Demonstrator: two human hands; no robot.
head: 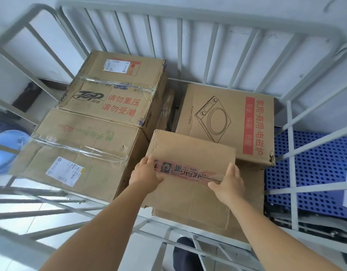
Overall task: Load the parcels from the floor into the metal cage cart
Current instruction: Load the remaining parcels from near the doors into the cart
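Observation:
I look down into the grey metal cage cart [180,18]. A small cardboard parcel [190,149] with a strip of red printed tape is over the cart's front right part. My left hand [147,173] grips its left edge and my right hand [227,182] grips its right edge. It lies above another flat box [245,227]. Behind it sits a box printed with a cooker drawing [225,122]. On the left stand two bigger boxes, a taped one with a white label [74,153] in front and one with red lettering [117,87] at the back.
A blue perforated plastic pallet [315,173] lies outside the cart's right side. A blue round container [6,149] stands outside on the left. White tiled floor [31,222] shows through the front bars. A dark shoe [184,253] is below the front rail.

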